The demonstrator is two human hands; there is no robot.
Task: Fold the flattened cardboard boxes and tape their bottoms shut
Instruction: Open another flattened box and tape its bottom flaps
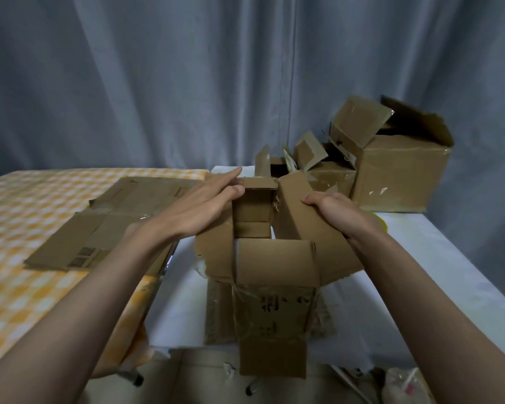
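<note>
Worn box (273, 290), flaps splayed open

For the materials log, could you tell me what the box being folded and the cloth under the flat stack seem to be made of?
The box in the hands looks like matte brown corrugated cardboard: creased flaps, ragged edges, glossy tape remnants. The checked cloth looks like thin fabric or plastic sheet, orange and white; blur leaves it open.

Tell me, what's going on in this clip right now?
A person is folding a small brown cardboard box standing on the white table. The left hand rests with straight fingers on its left flap; the right hand grips the right flap. The flaps are still open, with no tape on them. Flattened cardboard sheets lie at left, assembled brown boxes behind.
</note>
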